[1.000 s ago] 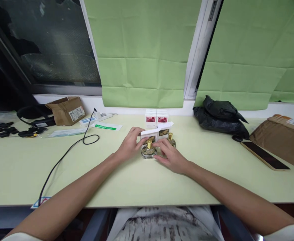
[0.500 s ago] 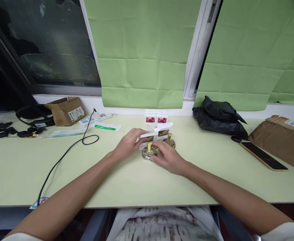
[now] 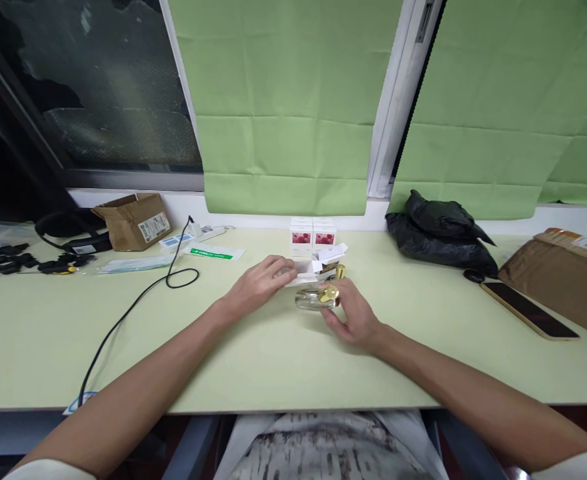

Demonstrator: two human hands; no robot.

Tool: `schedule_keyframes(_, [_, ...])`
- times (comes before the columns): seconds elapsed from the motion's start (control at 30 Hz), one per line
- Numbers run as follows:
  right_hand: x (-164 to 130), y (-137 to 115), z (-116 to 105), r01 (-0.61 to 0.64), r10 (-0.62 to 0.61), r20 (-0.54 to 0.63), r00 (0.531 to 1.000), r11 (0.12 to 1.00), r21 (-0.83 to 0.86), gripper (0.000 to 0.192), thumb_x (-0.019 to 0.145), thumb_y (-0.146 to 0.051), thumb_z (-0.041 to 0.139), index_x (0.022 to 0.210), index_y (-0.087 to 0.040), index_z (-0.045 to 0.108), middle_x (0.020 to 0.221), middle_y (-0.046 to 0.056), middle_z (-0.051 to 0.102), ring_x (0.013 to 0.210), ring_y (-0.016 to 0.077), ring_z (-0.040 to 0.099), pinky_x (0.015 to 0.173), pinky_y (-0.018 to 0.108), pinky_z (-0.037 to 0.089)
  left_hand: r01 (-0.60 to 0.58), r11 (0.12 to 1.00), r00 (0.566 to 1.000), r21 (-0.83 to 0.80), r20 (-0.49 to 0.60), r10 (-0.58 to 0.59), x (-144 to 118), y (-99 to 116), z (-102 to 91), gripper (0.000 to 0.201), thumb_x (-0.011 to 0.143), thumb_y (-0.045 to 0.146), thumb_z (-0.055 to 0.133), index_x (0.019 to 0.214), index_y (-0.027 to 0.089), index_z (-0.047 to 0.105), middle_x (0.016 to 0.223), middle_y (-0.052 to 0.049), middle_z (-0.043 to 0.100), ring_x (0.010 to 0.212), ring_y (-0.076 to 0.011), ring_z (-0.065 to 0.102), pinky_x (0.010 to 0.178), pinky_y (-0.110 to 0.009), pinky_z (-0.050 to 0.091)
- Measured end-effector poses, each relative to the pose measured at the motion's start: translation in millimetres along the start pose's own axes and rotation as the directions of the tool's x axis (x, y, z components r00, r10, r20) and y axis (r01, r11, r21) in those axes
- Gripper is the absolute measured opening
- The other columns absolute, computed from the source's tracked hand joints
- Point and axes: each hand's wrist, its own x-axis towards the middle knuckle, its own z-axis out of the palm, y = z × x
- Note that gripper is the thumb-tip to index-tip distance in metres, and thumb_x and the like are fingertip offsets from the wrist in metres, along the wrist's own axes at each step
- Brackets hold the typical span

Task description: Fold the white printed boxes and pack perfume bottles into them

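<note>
My right hand (image 3: 356,317) grips a clear glass perfume bottle (image 3: 307,299) with a gold cap, tipped so the cap points right. My left hand (image 3: 257,287) is closed on the left side of a small white box (image 3: 303,269), which leans with its opening facing me. The bottle is just in front of this box. Beside it, to the right, is another opened white box (image 3: 331,253) with raised flaps. A second gold-capped perfume bottle (image 3: 340,271) stands near that box, partly hidden behind my right hand.
White boxes (image 3: 301,239) with pink pictures stand behind, near the wall. A black plastic bag (image 3: 436,233), a phone (image 3: 528,312) and a brown parcel (image 3: 563,280) lie to the right. On the left are an open cardboard box (image 3: 136,223) and a black cable (image 3: 118,320).
My right hand has taken up the front perfume bottle, tipped it sideways and moved it slightly right. My left hand has tilted the left small box from upright, turning its opening toward me.
</note>
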Motion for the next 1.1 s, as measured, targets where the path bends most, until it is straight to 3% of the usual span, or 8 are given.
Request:
schedule_keyframes(0.17, [2, 0, -5, -0.109, 0.111, -0.243, 0.964, 0.994, 0.024, 0.044, 0.103, -0.026, 0.054, 0.145, -0.029, 0.042, 0.127, 0.015, 0.06, 0.12, 0.0344, 0.061, 0.1, 0.056, 0.055, -0.002, 1.0, 1.0, 0.004, -0.011, 0.002, -5, 4, 3.2, 0.029, 0.107, 0.018, 0.046, 0.122, 0.031, 0.068, 0.134, -0.011, 0.066, 0.123, -0.0253, 0.063, 0.093, -0.04, 0.059])
schedule_keyframes(0.33, [8, 4, -9, -0.269, 0.277, -0.222, 0.935, 0.961, 0.068, 0.033, 0.106, -0.034, 0.049, 0.138, -0.026, 0.044, 0.123, 0.014, 0.06, 0.116, 0.0326, 0.062, 0.101, 0.053, 0.054, 0.107, 0.978, 0.994, -0.177, -0.006, -0.109, -6, 10, 6.1, 0.021, 0.106, 0.03, 0.054, 0.118, 0.032, 0.071, 0.133, -0.007, 0.068, 0.122, -0.0246, 0.066, 0.097, -0.038, 0.057])
schedule_keyframes(0.4, [9, 4, -10, -0.302, 0.313, -0.202, 0.928, 0.95, 0.083, 0.032, 0.107, -0.035, 0.048, 0.137, -0.026, 0.045, 0.123, 0.013, 0.061, 0.114, 0.0313, 0.064, 0.1, 0.051, 0.055, 0.114, 0.979, 0.993, -0.169, 0.023, -0.112, -6, 12, 5.1, 0.022, 0.106, 0.031, 0.053, 0.119, 0.031, 0.071, 0.134, -0.008, 0.068, 0.125, -0.0249, 0.065, 0.099, -0.039, 0.057])
schedule_keyframes(0.67, [11, 2, -11, -0.311, 0.322, -0.14, 0.937, 0.946, 0.091, 0.029, 0.107, -0.032, 0.05, 0.135, -0.027, 0.049, 0.12, 0.01, 0.065, 0.106, 0.0278, 0.066, 0.094, 0.044, 0.056, -0.098, 0.995, 0.995, 0.02, -0.028, 0.099, -1, 17, -7.0, 0.025, 0.106, 0.018, 0.051, 0.116, 0.031, 0.069, 0.128, -0.009, 0.069, 0.116, -0.0239, 0.068, 0.093, -0.04, 0.06])
schedule_keyframes(0.83, [9, 3, -7, -0.294, 0.317, -0.199, 0.927, 0.946, 0.137, 0.031, 0.106, -0.033, 0.054, 0.136, -0.026, 0.05, 0.12, 0.009, 0.065, 0.109, 0.0276, 0.067, 0.093, 0.044, 0.057, -0.228, 0.965, 0.969, 0.13, -0.072, 0.238, 4, 23, -25.2, 0.024, 0.101, 0.01, 0.057, 0.116, 0.027, 0.066, 0.119, -0.01, 0.07, 0.107, -0.0221, 0.07, 0.084, -0.035, 0.061])
schedule_keyframes(0.97, [10, 5, -4, -0.285, 0.339, -0.304, 0.89, 0.936, 0.208, 0.03, 0.106, -0.034, 0.055, 0.135, -0.027, 0.052, 0.123, 0.01, 0.064, 0.116, 0.0284, 0.064, 0.097, 0.045, 0.056, -0.232, 0.951, 0.965, 0.203, -0.074, 0.251, 6, 25, -33.3, 0.03, 0.098, 0.007, 0.056, 0.119, 0.027, 0.064, 0.112, -0.009, 0.07, 0.098, -0.0198, 0.069, 0.073, -0.028, 0.058])
schedule_keyframes(1.1, [11, 8, -2, -0.297, 0.407, -0.395, 0.824, 0.903, 0.309, 0.03, 0.107, -0.037, 0.056, 0.135, -0.028, 0.051, 0.127, 0.011, 0.063, 0.12, 0.0284, 0.063, 0.104, 0.048, 0.052, -0.205, 0.966, 0.967, 0.157, -0.12, 0.225, 5, 29, -27.4, 0.028, 0.095, 0.011, 0.058, 0.118, 0.027, 0.064, 0.108, -0.007, 0.069, 0.088, -0.0161, 0.068, 0.066, -0.024, 0.055])
